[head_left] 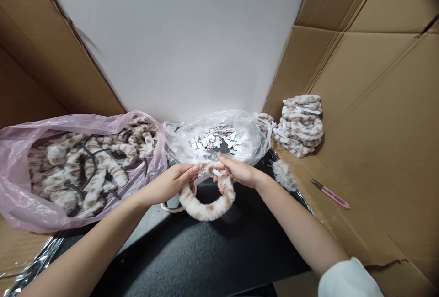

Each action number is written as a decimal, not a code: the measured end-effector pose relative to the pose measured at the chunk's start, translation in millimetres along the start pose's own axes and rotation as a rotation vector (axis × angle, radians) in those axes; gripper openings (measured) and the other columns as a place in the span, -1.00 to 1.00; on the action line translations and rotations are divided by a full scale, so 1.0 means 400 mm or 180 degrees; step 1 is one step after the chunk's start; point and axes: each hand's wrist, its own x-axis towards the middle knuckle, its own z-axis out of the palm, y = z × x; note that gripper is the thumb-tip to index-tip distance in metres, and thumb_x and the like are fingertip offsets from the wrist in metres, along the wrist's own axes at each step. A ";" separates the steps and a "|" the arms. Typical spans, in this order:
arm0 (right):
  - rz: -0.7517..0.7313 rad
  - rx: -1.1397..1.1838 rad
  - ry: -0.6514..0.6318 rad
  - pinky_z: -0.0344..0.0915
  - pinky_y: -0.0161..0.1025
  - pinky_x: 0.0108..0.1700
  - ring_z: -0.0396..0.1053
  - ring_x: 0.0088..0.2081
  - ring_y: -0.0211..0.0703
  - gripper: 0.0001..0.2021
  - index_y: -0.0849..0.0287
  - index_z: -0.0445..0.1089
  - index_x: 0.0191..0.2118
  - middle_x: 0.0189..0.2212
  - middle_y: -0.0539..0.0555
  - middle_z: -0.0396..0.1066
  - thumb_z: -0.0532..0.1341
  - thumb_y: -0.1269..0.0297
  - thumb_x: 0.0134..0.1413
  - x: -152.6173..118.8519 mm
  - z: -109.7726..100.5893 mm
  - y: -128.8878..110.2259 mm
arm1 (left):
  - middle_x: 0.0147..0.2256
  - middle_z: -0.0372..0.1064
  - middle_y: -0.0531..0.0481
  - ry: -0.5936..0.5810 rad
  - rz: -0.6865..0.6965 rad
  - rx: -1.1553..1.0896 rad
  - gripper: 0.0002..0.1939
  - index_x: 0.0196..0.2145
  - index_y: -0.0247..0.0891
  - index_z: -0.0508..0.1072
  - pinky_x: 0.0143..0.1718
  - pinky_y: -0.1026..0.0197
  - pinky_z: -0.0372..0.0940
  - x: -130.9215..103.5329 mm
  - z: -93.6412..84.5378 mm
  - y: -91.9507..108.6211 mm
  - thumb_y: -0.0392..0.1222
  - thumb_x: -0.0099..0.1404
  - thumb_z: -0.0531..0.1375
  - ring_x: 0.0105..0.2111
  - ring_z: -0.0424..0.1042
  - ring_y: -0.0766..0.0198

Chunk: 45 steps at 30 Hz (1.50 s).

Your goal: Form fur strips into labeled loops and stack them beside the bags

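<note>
- Above the black table [206,251], the left hand [181,180] pinches the fluffy ring [207,210] at its upper left.
- Right hand [236,171] grips its upper right, fingers curled.
- Pink bag [10,169] stands left; clear bag [247,144] lies just beyond the hands.
- Pink snips [331,194] rest right, on cardboard [363,187].

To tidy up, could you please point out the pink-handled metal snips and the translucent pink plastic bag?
Pink-handled metal snips [336,198]: head view, on the handle.
Translucent pink plastic bag [14,187]: head view, on its left wall.
</note>
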 end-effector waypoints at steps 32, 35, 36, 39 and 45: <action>-0.0522 -0.0747 -0.0642 0.13 -0.34 -0.56 0.04 -0.61 -0.37 -0.43 0.11 0.00 -0.56 -0.64 -0.13 -0.02 -0.02 -0.34 0.10 -0.046 -0.010 -0.027 | -0.66 -0.01 0.15 -0.0913 0.0345 -0.2353 -0.50 -0.60 -0.22 0.20 -0.36 0.21 0.21 -0.004 0.088 -0.016 0.23 0.24 0.15 -0.57 0.19 0.30; -0.0605 -0.1644 -0.0087 0.24 -0.28 -0.48 0.18 -0.54 -0.29 -0.49 0.13 0.09 -0.54 -0.60 -0.05 0.12 -0.15 -0.15 0.26 -0.099 -0.042 -0.077 | -0.37 0.43 -0.10 -0.0702 0.0227 -0.2224 -0.51 -0.35 -0.23 0.48 -0.09 0.09 0.27 -0.006 0.084 -0.017 0.28 0.26 0.08 -0.22 0.42 0.08; -0.0640 -0.1809 0.0167 0.27 -0.27 -0.44 0.23 -0.50 -0.27 -0.53 0.15 0.14 -0.52 -0.57 -0.02 0.18 -0.12 -0.07 0.28 -0.123 -0.065 -0.104 | -0.15 0.47 -0.15 -0.0571 0.0203 -0.2140 -0.47 -0.21 -0.19 0.52 0.02 0.05 0.23 -0.005 0.078 -0.019 0.31 0.26 0.05 -0.04 0.38 0.00; -0.0893 -0.2316 0.1479 0.29 -0.23 -0.30 0.28 -0.34 -0.21 -0.66 0.20 0.29 -0.36 -0.39 0.06 0.31 -0.05 0.09 0.29 -0.213 -0.172 -0.216 | 0.20 0.26 -0.06 -0.0116 0.0185 -0.2003 -0.42 0.02 -0.05 0.47 0.18 -0.03 0.11 0.002 0.057 -0.027 0.33 0.25 0.03 0.23 0.14 -0.08; -0.0909 -0.3608 0.4220 0.07 0.07 0.15 0.03 0.19 0.12 -0.73 0.31 0.35 -0.10 0.05 0.27 0.23 0.00 0.25 0.32 -0.349 -0.450 -0.405 | 0.19 0.29 -0.09 0.0463 0.0031 -0.2365 -0.56 -0.18 -0.12 0.56 0.11 -0.06 0.20 0.029 0.026 -0.047 0.21 0.21 0.12 0.21 0.19 -0.15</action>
